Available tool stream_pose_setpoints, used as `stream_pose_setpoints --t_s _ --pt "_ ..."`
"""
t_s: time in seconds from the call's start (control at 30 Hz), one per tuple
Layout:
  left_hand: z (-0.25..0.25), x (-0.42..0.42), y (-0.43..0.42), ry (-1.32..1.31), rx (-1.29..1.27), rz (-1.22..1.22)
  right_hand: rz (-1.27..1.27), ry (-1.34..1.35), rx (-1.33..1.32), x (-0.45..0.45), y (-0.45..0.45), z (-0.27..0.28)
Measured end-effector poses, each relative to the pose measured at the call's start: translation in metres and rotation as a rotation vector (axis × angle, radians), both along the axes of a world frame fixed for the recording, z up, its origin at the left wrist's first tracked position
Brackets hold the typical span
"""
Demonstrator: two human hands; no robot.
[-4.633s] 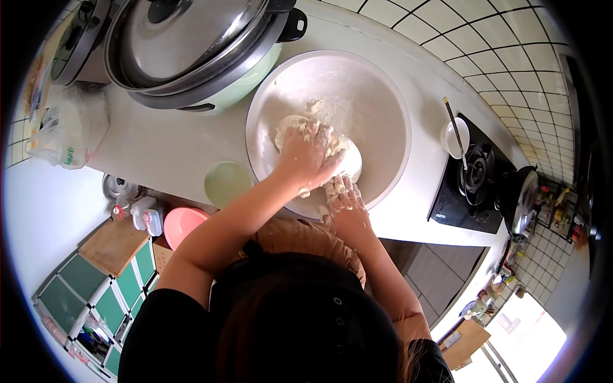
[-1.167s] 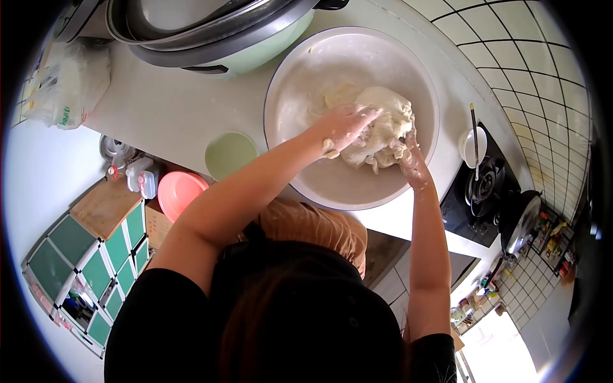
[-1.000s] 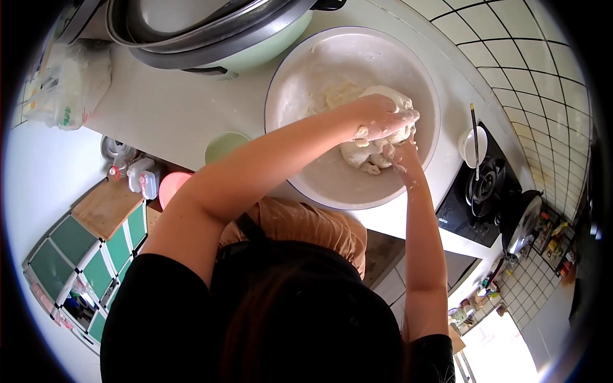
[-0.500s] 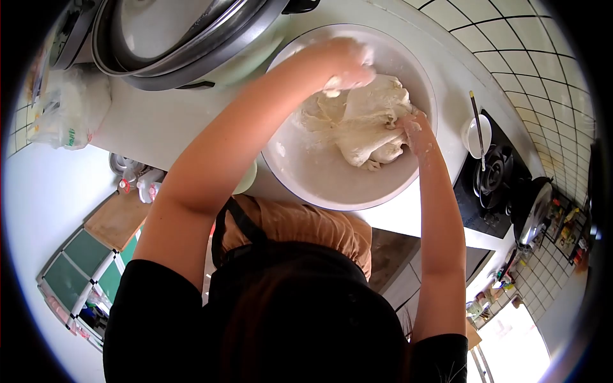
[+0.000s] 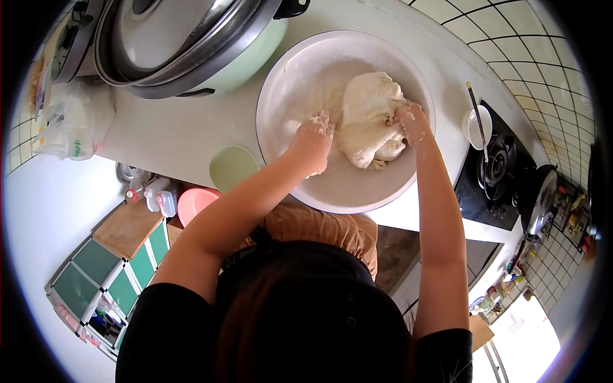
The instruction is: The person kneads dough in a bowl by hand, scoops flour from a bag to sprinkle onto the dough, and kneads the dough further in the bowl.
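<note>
A large white basin (image 5: 357,191) stands on the counter, and a pale, lumpy mass of dough (image 5: 367,118) lies in its right half. My left hand (image 5: 313,142), smeared with dough, is inside the basin left of the mass, its fingers pointing away from me and close together; whether anything is under them is hidden. At the right edge of the dough, my right hand (image 5: 414,124) has its fingers curled onto it, gripping a part. Bits of dough stick to both hands.
A pale green bowl (image 5: 234,168) sits left of the basin. Behind it stands a big lidded pot (image 5: 246,60). A plastic bag (image 5: 70,127) lies far left. On the right are a white bowl (image 5: 476,131) with a stick and a black stove (image 5: 488,207).
My left hand swung out over the back left of the basin, then came down nearer to me, left of the dough. The dough now looks more spread out. My right hand stays at its right edge.
</note>
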State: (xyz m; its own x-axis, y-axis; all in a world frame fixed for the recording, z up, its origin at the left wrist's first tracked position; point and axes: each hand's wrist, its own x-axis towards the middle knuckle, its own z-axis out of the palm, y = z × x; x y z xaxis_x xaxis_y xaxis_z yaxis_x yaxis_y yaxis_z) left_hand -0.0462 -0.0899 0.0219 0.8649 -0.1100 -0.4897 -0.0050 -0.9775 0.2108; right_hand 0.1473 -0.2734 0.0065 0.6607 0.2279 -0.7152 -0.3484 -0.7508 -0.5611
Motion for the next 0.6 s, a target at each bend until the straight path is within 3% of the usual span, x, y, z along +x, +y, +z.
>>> stream_pose_setpoints --t_s 0.07,0.17,0.23,0.3,0.37,0.47,0.53,0.6 --pt "-0.011 -0.012 -0.011 -0.027 0.082 -0.094 0.081 -0.095 -0.101 -0.007 0.002 0.009" --pt "-0.017 -0.023 -0.026 0.001 0.044 -0.038 0.262 -0.354 -0.152 -0.024 -0.004 0.004" --pt "-0.012 -0.023 -0.021 0.038 0.108 -0.184 0.187 -0.209 -0.064 -0.033 0.010 0.032" --pt "-0.006 -0.019 -0.008 0.177 -0.040 -0.066 0.188 -0.140 0.060 -0.044 0.002 0.034" --pt "0.005 -0.009 0.010 0.403 -0.398 0.321 0.266 -0.153 0.222 -0.054 -0.019 0.022" --pt "0.029 -0.005 0.023 0.065 -0.378 0.391 0.344 -0.149 0.082 -0.068 -0.020 0.039" --pt "0.052 0.013 0.021 -0.142 -0.528 0.571 0.325 -0.086 0.170 -0.070 -0.021 0.045" --pt "0.032 0.030 -0.002 -0.477 -0.531 0.535 0.328 -0.099 0.263 -0.072 -0.027 0.045"
